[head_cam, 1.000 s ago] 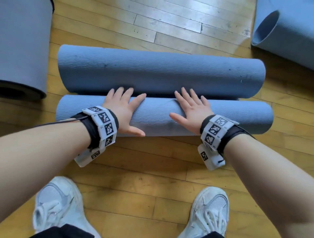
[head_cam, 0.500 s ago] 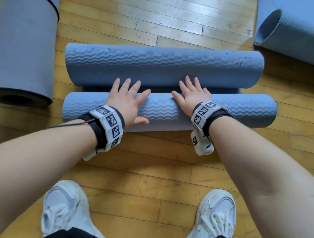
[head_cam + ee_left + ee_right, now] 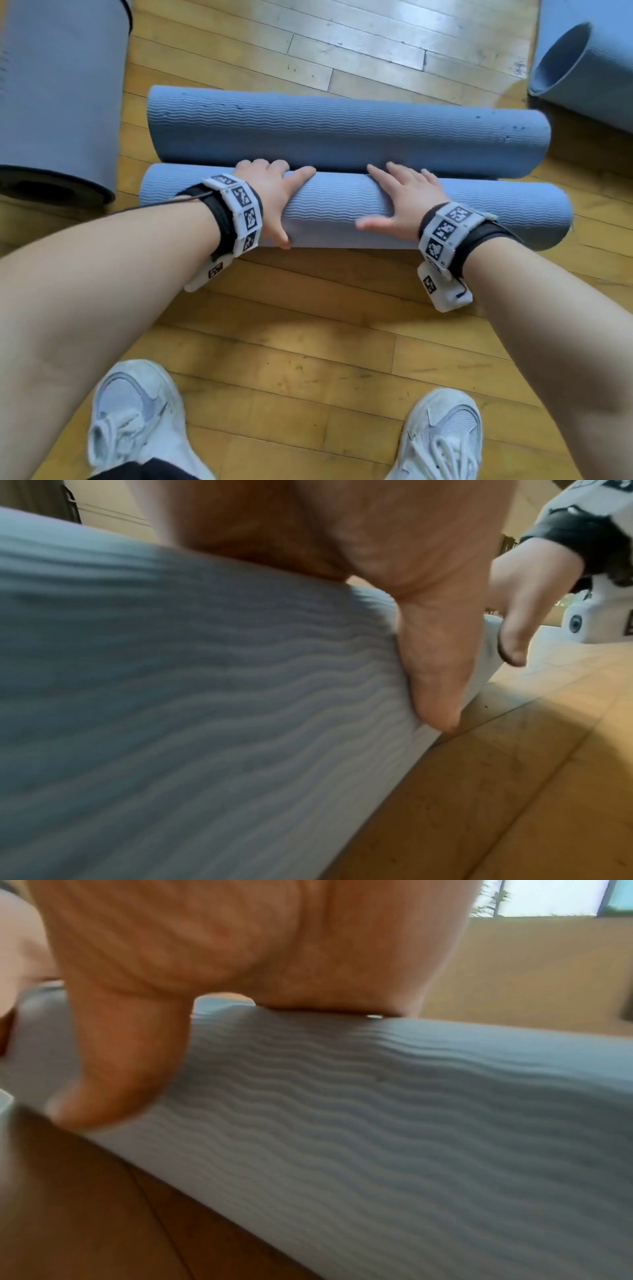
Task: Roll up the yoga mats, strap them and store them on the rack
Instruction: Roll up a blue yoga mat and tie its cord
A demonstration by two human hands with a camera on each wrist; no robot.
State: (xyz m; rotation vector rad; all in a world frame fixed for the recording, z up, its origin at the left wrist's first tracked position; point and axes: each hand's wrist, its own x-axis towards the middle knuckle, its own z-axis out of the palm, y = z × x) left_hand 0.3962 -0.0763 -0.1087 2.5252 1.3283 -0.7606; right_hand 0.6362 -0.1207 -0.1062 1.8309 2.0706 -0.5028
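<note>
On the wooden floor a tight near roll of blue yoga mat (image 3: 342,209) lies crosswise against a thicker far roll (image 3: 342,133). My left hand (image 3: 274,192) wraps the near roll left of its middle. Its fingers curl over the far side into the gap and its thumb lies down the near side. My right hand (image 3: 407,198) lies on the roll right of the middle, fingers stretched over the top, thumb spread. The left wrist view shows the ribbed roll (image 3: 205,696) under my left thumb (image 3: 435,669). In the right wrist view my palm and thumb (image 3: 126,1056) press the roll (image 3: 411,1110).
Another large blue mat roll (image 3: 58,85) lies at the left edge. A further one, its hollow end open towards me (image 3: 589,61), sits at the top right. My white shoes (image 3: 133,418) (image 3: 442,438) stand on bare floorboards (image 3: 308,325) just before the rolls.
Both hands have slid further over the near roll. My left fingers, straight before, now curl over its far side. The near roll has closed up against the far roll.
</note>
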